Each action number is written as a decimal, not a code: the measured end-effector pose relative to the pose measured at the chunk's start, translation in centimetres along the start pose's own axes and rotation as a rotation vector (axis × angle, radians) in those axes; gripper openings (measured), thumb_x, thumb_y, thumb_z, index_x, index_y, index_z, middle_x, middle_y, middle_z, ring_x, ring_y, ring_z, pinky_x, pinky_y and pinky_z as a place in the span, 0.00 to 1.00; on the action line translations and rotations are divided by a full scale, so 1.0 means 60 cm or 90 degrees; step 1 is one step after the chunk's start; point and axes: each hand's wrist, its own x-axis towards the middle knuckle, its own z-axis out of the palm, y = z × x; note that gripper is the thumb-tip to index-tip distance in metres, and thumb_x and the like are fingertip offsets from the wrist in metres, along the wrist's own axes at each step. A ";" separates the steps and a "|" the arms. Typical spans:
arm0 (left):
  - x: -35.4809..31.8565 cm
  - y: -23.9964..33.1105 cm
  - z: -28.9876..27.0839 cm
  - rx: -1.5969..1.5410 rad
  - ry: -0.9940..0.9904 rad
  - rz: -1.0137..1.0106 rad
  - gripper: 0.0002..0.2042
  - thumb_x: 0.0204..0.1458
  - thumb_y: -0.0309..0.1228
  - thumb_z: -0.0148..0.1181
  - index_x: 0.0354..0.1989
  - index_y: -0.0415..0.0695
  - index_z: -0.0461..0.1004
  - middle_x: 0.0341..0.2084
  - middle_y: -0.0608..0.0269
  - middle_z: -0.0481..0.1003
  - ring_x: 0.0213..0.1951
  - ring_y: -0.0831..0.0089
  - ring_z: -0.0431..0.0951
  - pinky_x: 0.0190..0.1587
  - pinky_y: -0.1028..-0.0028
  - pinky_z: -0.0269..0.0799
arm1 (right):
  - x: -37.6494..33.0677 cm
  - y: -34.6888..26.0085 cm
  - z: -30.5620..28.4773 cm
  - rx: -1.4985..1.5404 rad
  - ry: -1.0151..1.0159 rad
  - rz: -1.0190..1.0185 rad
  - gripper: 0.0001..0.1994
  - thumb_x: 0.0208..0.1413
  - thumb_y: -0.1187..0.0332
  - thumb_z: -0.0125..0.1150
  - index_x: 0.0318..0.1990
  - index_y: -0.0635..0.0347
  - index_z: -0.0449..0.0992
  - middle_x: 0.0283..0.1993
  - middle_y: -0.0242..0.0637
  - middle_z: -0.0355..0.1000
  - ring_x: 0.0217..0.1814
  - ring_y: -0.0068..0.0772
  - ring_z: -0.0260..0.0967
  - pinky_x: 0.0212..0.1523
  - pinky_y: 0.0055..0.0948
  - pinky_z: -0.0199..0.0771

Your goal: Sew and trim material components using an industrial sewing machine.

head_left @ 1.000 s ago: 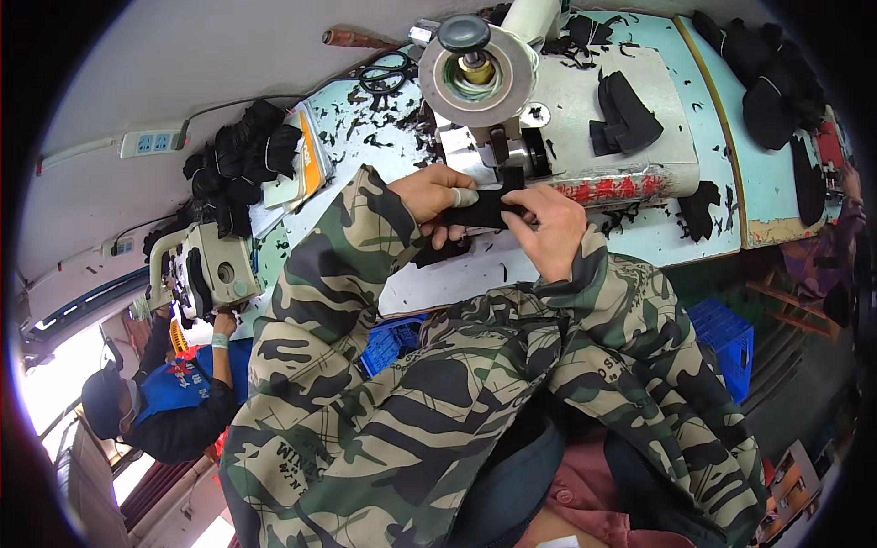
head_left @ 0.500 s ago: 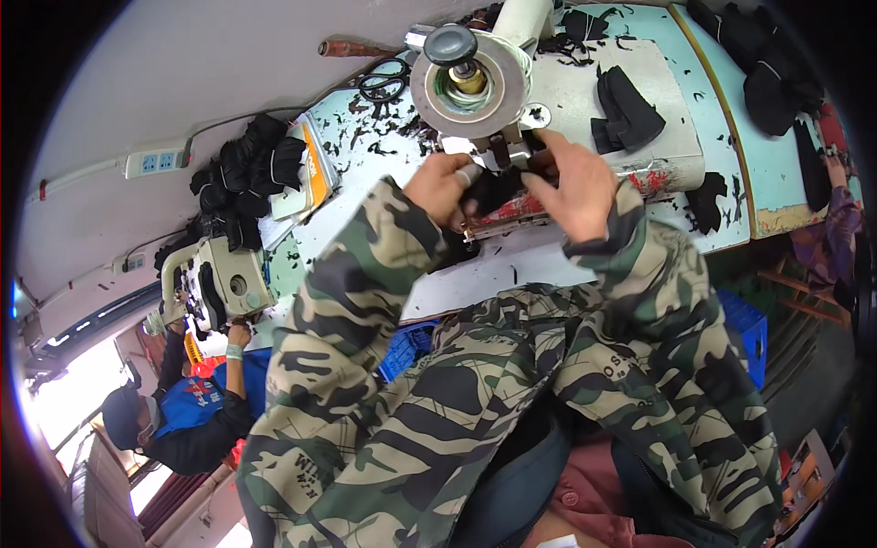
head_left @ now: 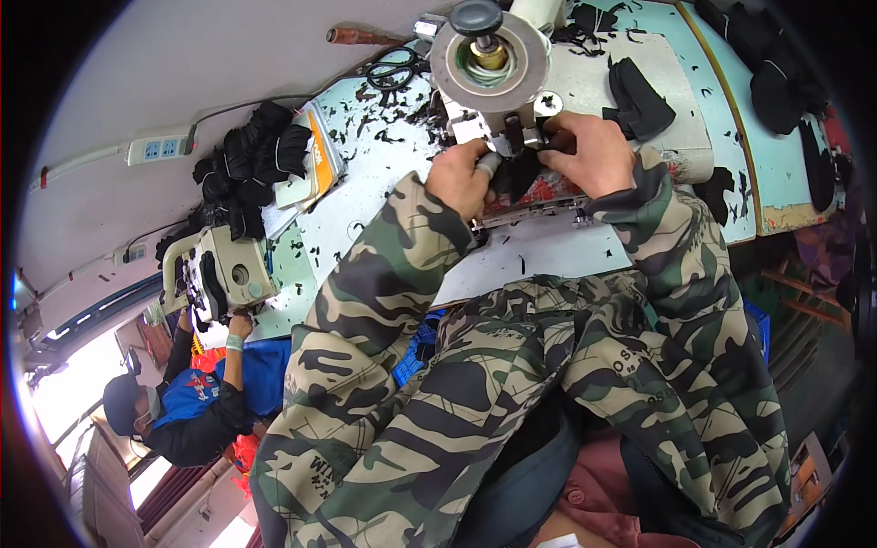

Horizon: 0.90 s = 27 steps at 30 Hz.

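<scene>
A small piece of black fabric [head_left: 519, 175] lies under the needle area of a sewing machine [head_left: 491, 68], between my two hands. My left hand [head_left: 459, 181] is closed on the fabric's left side, a pale wrap around one finger. On the other side, my right hand [head_left: 594, 153] has its thumb and fingers pinched together at the fabric edge, close beside the presser foot. Its fingertips are partly hidden by the machine. A stitched black fabric piece [head_left: 638, 100], shaped like a boot, rests on the machine's pale bed beyond my right hand.
Black-handled scissors [head_left: 391, 71] and a screwdriver [head_left: 365, 36] lie at the back, among black scraps. Bundled black pieces [head_left: 260, 155] sit left beside papers [head_left: 315, 169]. A co-worker [head_left: 196, 393] sits at another sewing machine [head_left: 224, 274]. More black pieces [head_left: 776, 82] lie far right.
The view has shifted, so the machine appears farther right. My right hand has drawn its fingers in nearer the presser foot; my left hand keeps its place at the fabric.
</scene>
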 end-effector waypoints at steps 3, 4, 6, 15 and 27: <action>-0.001 -0.005 -0.006 -0.029 -0.027 -0.018 0.08 0.56 0.26 0.48 0.39 0.37 0.71 0.12 0.63 0.68 0.09 0.78 0.66 0.12 0.77 0.61 | -0.002 -0.004 0.005 -0.027 -0.015 -0.028 0.17 0.37 0.66 0.66 0.38 0.61 0.75 0.29 0.43 0.75 0.31 0.42 0.74 0.33 0.32 0.72; -0.002 -0.006 -0.005 0.053 0.003 0.032 0.08 0.55 0.26 0.48 0.39 0.37 0.71 0.12 0.62 0.69 0.09 0.77 0.67 0.13 0.76 0.62 | -0.003 -0.005 0.008 -0.052 -0.010 -0.042 0.17 0.37 0.65 0.66 0.38 0.60 0.76 0.29 0.43 0.75 0.31 0.43 0.74 0.34 0.33 0.72; 0.001 -0.006 0.008 0.220 0.101 0.156 0.07 0.52 0.25 0.51 0.37 0.36 0.72 0.14 0.56 0.71 0.13 0.72 0.71 0.18 0.72 0.67 | -0.002 -0.004 0.010 -0.077 -0.003 -0.048 0.16 0.37 0.64 0.65 0.37 0.59 0.76 0.29 0.43 0.74 0.32 0.45 0.73 0.33 0.34 0.72; 0.007 -0.028 -0.007 -0.095 -0.075 0.010 0.07 0.55 0.28 0.50 0.35 0.36 0.69 0.13 0.60 0.70 0.10 0.76 0.68 0.10 0.77 0.60 | -0.047 -0.022 0.004 0.167 -0.053 0.051 0.11 0.40 0.70 0.64 0.33 0.65 0.76 0.26 0.39 0.74 0.28 0.30 0.72 0.33 0.26 0.69; -0.017 -0.265 -0.031 0.470 -0.046 0.086 0.12 0.45 0.35 0.57 0.38 0.46 0.73 0.30 0.52 0.75 0.37 0.52 0.75 0.39 0.59 0.71 | -0.061 0.060 -0.073 -0.095 0.272 -0.177 0.09 0.42 0.71 0.61 0.34 0.58 0.75 0.35 0.41 0.72 0.39 0.42 0.69 0.39 0.34 0.69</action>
